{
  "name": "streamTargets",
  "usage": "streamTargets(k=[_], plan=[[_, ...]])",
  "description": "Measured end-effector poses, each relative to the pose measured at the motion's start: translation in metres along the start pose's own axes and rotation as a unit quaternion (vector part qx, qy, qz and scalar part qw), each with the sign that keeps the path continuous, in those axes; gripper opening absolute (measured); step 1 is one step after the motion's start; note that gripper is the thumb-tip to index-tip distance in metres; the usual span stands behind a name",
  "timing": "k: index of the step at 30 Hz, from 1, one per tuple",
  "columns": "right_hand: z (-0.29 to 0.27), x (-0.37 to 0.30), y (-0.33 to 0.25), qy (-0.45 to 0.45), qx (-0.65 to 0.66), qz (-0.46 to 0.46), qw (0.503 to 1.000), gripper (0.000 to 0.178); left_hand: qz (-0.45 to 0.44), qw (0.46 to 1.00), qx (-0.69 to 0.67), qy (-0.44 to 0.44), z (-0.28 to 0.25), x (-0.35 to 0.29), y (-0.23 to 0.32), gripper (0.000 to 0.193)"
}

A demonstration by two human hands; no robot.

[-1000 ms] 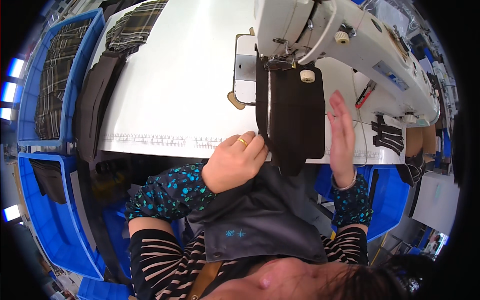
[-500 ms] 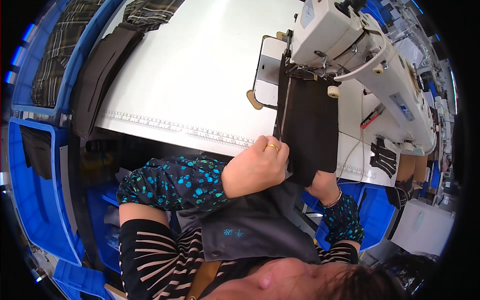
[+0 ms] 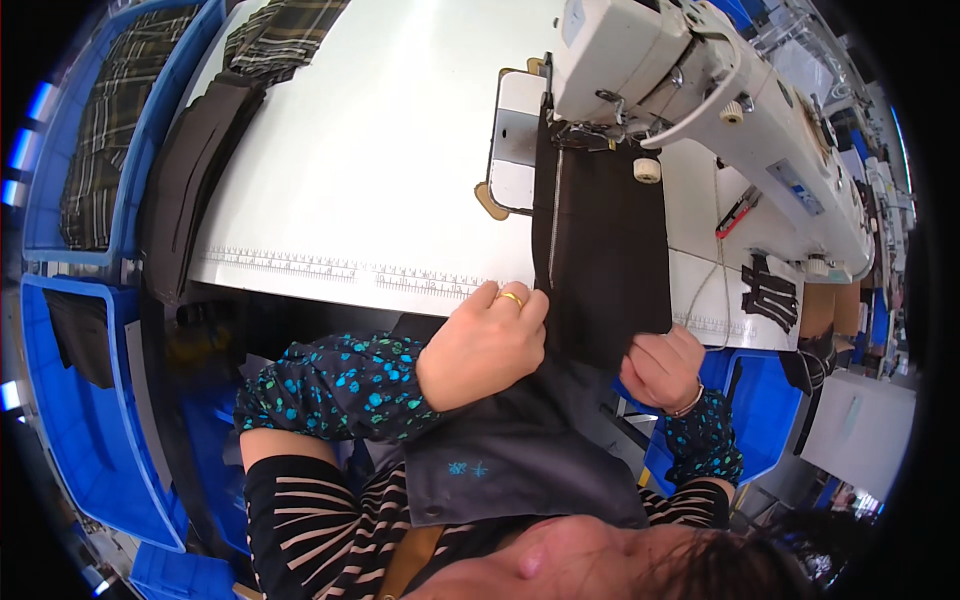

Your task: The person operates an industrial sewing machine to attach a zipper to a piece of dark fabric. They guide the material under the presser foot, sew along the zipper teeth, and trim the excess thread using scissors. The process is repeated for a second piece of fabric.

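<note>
Evidently the spare pieces are parked out of the way: at far left a blue bin (image 3: pixel 47 190) keeps plaid cloth (image 3: pixel 115 130) together, and beside it a dark stack (image 3: pixel 195 185) lies along the table (image 3: pixel 390 180), probably for easy reach. Next, at the dark cloth's left edge, the left hand (image 3: pixel 488 340) has its fingers bunched together, pinching the margin near the lower end of a pale zipper-like strip (image 3: pixel 556 215), likely to keep that side straight. The dark cloth (image 3: pixel 610 250) lies on the table with its far end under the head of the sewing machine (image 3: pixel 690 75) and its near end past the front edge; its long axis points away from the person, nearly square to that edge, the strip running the same way. At its near right corner the right hand (image 3: pixel 663 368) is curled closed, pinching the cloth, seemingly to hold it flat and aligned. Farther right, a red cutter (image 3: pixel 738 212) and small dark strips (image 3: pixel 770 292) sit clear of the work.
</note>
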State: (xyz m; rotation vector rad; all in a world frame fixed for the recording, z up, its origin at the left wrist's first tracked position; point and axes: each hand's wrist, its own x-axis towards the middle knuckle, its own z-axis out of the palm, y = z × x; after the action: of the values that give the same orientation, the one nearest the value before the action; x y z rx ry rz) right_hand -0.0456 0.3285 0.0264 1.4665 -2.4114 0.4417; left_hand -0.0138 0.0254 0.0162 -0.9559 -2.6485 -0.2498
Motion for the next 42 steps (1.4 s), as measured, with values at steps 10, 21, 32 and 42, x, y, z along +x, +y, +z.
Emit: streamTargets(k=[10,21,32,42], plan=[[0.038,0.064,-0.026,0.002,0.048,0.094,0.994,0.040,-0.001,0.997,-0.005,-0.076,-0.010,-0.002,-0.004,0.010],[0.052,0.055,-0.031,0.005,-0.004,0.081,0.997,0.039,-0.094,0.993,-0.061,0.046,-0.009,0.027,-0.044,0.029],[0.037,0.077,0.004,0.006,0.020,0.055,0.998,0.059,-0.042,0.995,-0.046,-0.078,-0.001,0.044,-0.058,0.077],[0.043,0.093,0.027,-0.046,-0.022,0.108,0.993,0.089,-0.036,0.996,-0.042,-0.065,0.001,0.055,-0.068,0.077]])
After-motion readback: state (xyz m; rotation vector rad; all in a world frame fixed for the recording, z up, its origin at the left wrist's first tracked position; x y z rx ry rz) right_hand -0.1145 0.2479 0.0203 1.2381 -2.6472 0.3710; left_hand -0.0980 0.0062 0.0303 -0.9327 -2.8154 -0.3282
